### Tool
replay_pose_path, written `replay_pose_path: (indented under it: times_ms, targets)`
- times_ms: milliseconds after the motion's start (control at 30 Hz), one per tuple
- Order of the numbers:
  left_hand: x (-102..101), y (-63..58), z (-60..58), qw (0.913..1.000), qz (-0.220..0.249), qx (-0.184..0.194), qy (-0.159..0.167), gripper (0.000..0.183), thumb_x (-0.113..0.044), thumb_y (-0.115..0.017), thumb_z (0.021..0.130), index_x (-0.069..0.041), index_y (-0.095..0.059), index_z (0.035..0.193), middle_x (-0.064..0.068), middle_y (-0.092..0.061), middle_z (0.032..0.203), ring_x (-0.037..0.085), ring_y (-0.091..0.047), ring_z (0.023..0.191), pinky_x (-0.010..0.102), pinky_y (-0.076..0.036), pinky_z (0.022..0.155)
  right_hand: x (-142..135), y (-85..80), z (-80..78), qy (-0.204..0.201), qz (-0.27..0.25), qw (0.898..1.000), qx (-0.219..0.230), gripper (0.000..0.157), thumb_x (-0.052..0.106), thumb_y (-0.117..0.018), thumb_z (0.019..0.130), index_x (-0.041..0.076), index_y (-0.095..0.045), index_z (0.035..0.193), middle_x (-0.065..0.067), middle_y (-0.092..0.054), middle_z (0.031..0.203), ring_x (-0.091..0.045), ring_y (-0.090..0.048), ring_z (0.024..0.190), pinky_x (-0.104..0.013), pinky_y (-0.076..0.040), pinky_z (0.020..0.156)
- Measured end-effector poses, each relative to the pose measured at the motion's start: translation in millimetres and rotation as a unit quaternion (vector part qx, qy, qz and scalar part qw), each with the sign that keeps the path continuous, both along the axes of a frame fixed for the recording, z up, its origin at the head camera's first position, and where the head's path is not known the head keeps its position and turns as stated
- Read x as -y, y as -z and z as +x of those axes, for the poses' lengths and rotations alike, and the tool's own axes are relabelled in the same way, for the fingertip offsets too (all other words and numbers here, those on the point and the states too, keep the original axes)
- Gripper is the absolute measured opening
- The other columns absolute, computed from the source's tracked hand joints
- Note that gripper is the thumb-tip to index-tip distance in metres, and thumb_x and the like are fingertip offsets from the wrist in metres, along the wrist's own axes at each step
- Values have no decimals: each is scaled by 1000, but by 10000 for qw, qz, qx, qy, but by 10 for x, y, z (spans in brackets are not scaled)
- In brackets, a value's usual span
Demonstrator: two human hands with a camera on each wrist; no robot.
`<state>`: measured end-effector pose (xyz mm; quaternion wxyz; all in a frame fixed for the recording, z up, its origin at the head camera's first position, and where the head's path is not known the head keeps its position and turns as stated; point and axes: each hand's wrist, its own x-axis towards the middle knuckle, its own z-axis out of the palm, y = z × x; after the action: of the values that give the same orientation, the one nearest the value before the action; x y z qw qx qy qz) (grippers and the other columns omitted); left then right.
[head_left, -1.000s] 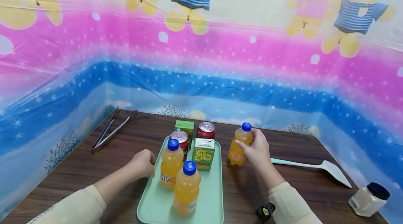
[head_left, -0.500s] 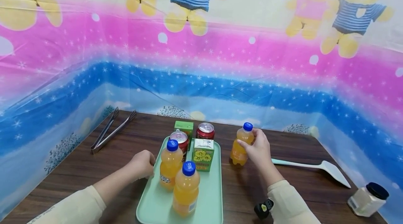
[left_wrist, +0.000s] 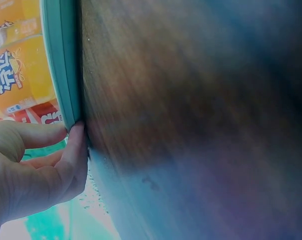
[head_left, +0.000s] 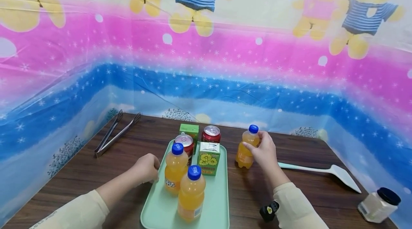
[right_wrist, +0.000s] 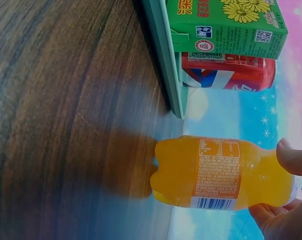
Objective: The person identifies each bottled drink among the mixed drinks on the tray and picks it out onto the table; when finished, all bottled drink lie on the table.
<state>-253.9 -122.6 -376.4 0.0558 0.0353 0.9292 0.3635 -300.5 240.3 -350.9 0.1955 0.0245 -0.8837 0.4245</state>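
Observation:
My right hand [head_left: 264, 150] grips an orange soda bottle [head_left: 247, 150] with a blue cap, just right of the green tray [head_left: 216, 200]. In the right wrist view, the thumb and fingers wrap the neck of the soda bottle [right_wrist: 216, 172], whose base is close to the table. At the tray's left edge, my left hand [head_left: 147, 169] pinches the rim; the left wrist view has thumb and fingertips meeting on the tray rim [left_wrist: 63, 65]. On the tray stand two more orange soda bottles [head_left: 190, 197], two red cans [head_left: 211, 134] and two green drink cartons [head_left: 208, 159].
Metal tongs [head_left: 117, 134] lie at the back left of the wooden table [head_left: 90, 179]. To the right are a pale spatula [head_left: 322, 169] and a jar [head_left: 379, 205] with a black lid. A patterned curtain [head_left: 225, 61] encloses the back and sides.
The right hand has shifted the soda bottle very slightly to the right, away from the tray. The left hand stays at the tray's rim.

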Motion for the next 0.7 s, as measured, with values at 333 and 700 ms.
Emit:
replay_pose_path:
  times_ms: [333,700]
  targets:
    - [-15,5,-10,10000,15,73,2,27,14,-69,65,10,-61,91,12,-58,75,20,-58,62,34,-54,56,-20,36,-20,62,34,10000,-46,61,17,-72,83,-5,-39,129,-24,-46,121,-38,-50,110,-51,-46,89]
    - [-5,-16,-9,9998,-59,186,-58,30,14,-70,67,11,-61,95,13,-58,78,20,-58,64,35,-55,58,4,45,-8,74,-47,10000,-11,62,17,-73,81,-4,-39,128,-22,-47,120,-37,-50,110,-51,-45,90]
